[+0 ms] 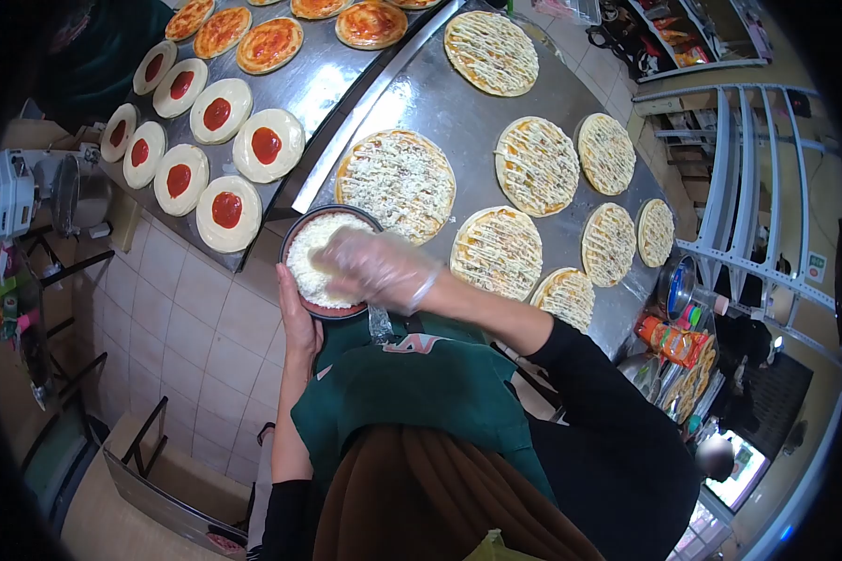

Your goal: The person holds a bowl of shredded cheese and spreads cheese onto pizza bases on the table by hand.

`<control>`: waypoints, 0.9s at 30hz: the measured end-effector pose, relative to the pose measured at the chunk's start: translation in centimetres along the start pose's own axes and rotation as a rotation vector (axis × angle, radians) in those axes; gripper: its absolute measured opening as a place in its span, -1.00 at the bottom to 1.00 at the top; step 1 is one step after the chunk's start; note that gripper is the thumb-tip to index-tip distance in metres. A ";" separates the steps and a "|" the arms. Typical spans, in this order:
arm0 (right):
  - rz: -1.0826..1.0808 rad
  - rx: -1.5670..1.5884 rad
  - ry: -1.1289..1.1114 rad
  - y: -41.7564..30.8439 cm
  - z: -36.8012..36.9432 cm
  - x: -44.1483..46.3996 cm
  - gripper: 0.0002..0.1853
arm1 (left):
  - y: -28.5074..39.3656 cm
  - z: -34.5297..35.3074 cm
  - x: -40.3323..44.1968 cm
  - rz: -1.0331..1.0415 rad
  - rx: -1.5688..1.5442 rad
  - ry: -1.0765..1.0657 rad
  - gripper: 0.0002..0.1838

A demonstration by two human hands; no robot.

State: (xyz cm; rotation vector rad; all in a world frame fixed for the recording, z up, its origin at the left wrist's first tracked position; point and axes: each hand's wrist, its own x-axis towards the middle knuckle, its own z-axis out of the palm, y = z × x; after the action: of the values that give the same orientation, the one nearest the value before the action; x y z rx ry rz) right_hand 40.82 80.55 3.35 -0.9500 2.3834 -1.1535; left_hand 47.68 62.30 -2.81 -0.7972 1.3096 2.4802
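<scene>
Beside the metal tabletop [472, 131], the bowl [327, 310] of white shreds [307, 240] is held by the left hand [299, 320] and is best kept level beneath the gloved right hand [374, 268], whose closure is too blurred to tell.

White glare streaks the steel worktop [323, 84] as motion blurs the gloved hand [374, 266]; fisheye distortion bends the dark edges.

A dark-rimmed round bowl [332, 311] holds white shreds [305, 241] beside a thickly topped pizza [395, 178].
</scene>
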 end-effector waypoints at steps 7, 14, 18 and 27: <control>0.265 0.325 -0.056 1.1 -1.3 0.5 -0.82 | 0.1 0.9 0.6 -0.059 0.057 -0.059 -0.23; 0.536 0.621 0.056 8.7 -9.5 -1.4 -0.73 | 0.3 0.5 0.3 -0.040 0.007 0.015 -0.26; 0.568 0.271 0.139 15.1 -10.3 -1.0 -0.72 | 1.1 0.5 -0.6 -0.034 0.007 0.056 -0.25; 0.339 -0.273 0.213 17.2 -8.7 -0.3 -0.81 | 1.0 -1.2 -1.8 -0.024 -0.020 0.124 -0.28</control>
State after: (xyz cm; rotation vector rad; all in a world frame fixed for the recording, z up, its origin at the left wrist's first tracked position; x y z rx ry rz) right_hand 28.98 93.42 -4.80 -0.4829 2.7870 -0.8538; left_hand 49.22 60.87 -1.67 -0.9803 1.3087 2.4642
